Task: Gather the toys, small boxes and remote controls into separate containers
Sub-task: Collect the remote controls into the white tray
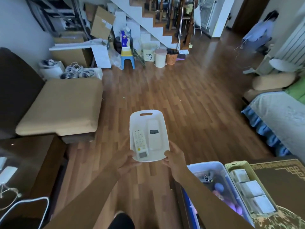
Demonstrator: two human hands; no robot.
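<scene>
Head view: your left hand [125,162] and right hand [175,162] each grip closed on the near rim of a white tray [132,123] holding two remote controls [140,142], above the floor. Likely next: set it beside the toy bin [221,164] and box basket [229,167] on the bench [280,179].

Open wood floor [165,96] ahead between sofa [57,106] and bed [277,116]

Both hands' grip holds a white tray [149,116] (two remotes inside) above the wooden floor [189,104].
</scene>
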